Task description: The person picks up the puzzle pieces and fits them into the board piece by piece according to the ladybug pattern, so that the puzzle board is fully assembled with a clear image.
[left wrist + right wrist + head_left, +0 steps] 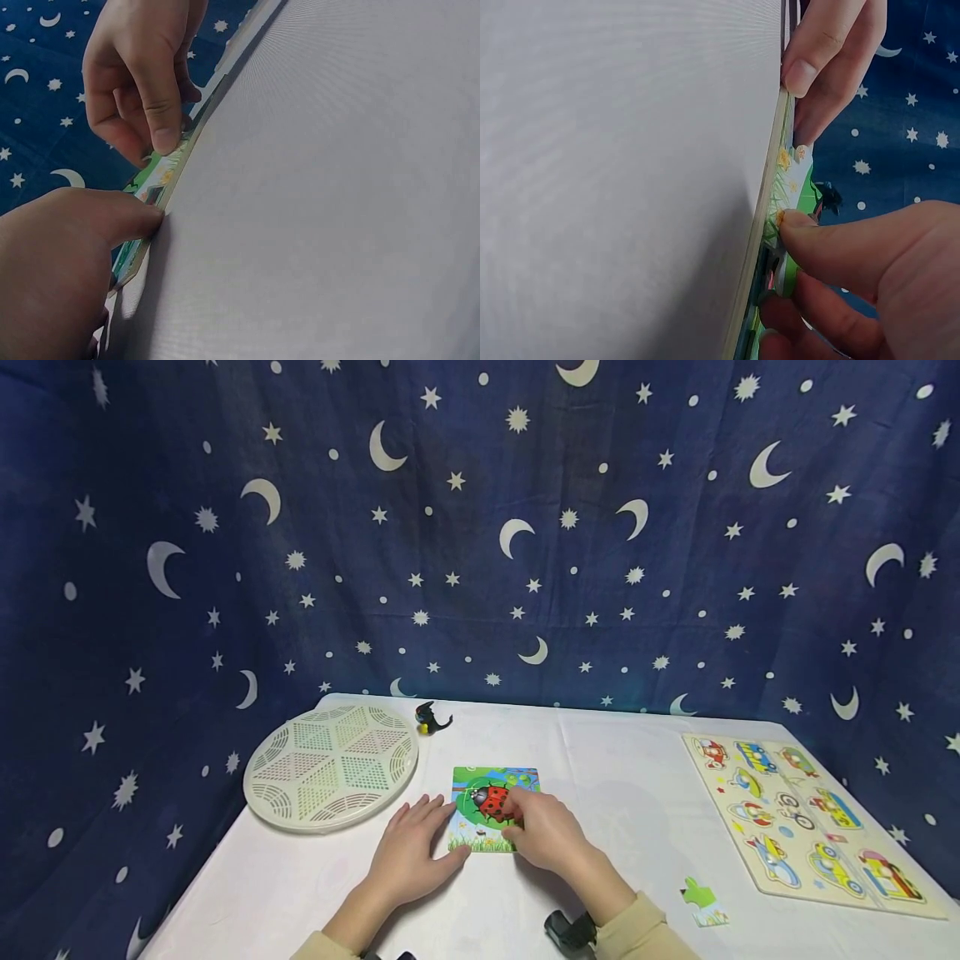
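Observation:
A square ladybug jigsaw puzzle (467, 837) lies on the white table in front of me. My left hand (416, 852) rests at its left side, fingers extended along the edge and thumb (142, 216) against the near edge. Over the puzzle's right part, my right hand (551, 831) pinches a puzzle piece (788, 276), green and white, between thumb and fingers. That hand covers the puzzle's lower right corner in the head view. A loose green puzzle piece (701, 900) with a grassy edge lies on the table to the right.
At the left stands a round, pale patterned lid or tray (330, 768). A small black toy figure (431, 718) sits behind the puzzle. To the right lies a wooden vehicle puzzle board (795, 835). A dark blue moon-and-star curtain (480, 552) hangs beyond the table.

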### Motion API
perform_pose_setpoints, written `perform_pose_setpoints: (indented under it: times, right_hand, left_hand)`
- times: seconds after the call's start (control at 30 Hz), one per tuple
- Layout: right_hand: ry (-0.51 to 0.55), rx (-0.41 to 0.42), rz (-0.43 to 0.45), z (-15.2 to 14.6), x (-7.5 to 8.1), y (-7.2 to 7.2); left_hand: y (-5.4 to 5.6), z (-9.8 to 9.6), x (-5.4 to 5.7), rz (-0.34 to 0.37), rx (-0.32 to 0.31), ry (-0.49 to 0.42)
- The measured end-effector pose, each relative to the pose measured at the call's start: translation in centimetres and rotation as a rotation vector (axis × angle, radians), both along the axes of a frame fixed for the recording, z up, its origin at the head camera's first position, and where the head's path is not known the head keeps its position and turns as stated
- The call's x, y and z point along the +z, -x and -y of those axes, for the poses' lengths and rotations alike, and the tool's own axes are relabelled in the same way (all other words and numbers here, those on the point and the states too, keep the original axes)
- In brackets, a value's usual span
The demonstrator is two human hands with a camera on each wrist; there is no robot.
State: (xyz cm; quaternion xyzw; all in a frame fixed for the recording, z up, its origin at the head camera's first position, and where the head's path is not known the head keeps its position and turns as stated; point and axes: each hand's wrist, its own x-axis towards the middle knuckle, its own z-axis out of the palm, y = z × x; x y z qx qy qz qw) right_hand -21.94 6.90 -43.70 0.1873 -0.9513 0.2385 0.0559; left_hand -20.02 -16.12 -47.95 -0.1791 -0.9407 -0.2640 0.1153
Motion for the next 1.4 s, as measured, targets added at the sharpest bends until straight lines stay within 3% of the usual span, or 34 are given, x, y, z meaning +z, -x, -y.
perform_pose_setpoints:
  times: [0.27,0.77,0.87,1.07,1.23,1.4]
  right_hand:
    - [-0.028,-0.024,0.002,0.2,0.0,0.1]
    - [-0.002,0.006,0.001,-0.4,-0.4,0.1]
    - [0.036,0.02,0.007,-1.4,-0.5,-0.1]
    - [0.225,0.045,0.097,-4.3,0.0,-0.8]
    - [0.285,-0.046,0.16,-7.3,0.6,-1.8]
    - [0.274,-0.128,0.194,-10.3,1.0,-2.9]
  left_hand:
    - [0.1,0.0,-0.1,-0.008,-0.004,0.0]
    - [0.1,0.0,0.0,-0.009,-0.006,-0.006]
    - [0.1,0.0,-0.2,-0.021,-0.008,-0.008]
    - [0.1,0.0,-0.3,-0.037,-0.007,-0.005]
    - [-0.1,0.0,-0.1,-0.023,-0.003,-0.009]
    - [0.0,0.0,-0.1,-0.02,0.0,-0.014]
